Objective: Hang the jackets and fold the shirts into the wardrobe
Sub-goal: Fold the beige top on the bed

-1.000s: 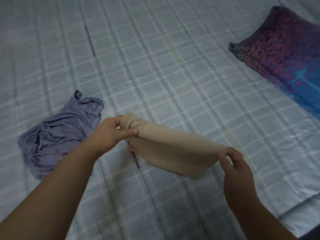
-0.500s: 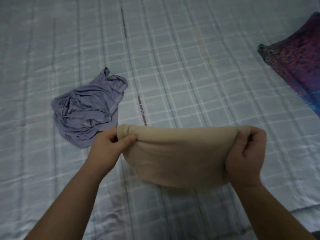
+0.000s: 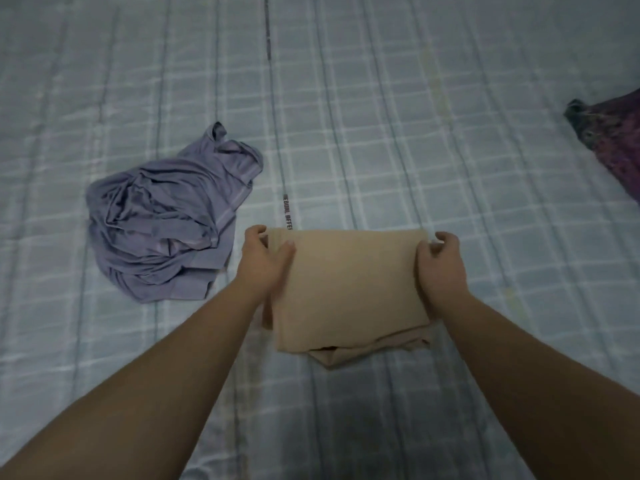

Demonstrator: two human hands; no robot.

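A beige shirt (image 3: 349, 285) lies folded into a rough rectangle on the checked bedsheet (image 3: 381, 133), with loose folds sticking out at its near edge. My left hand (image 3: 265, 263) pinches its far left corner, thumb on top. My right hand (image 3: 441, 263) grips the far right corner with curled fingers. To the left, a crumpled purple shirt (image 3: 166, 220) lies in a heap, apart from both hands.
A purple and dark patterned cloth (image 3: 609, 143) lies at the right edge of the bed. A strip of printed lettering (image 3: 287, 211) runs along the sheet just beyond the beige shirt. No wardrobe is in view.
The beige shirt was held stretched in the air between both hands; now it has come down flat onto the bed, folded over, with both hands still at its far corners.
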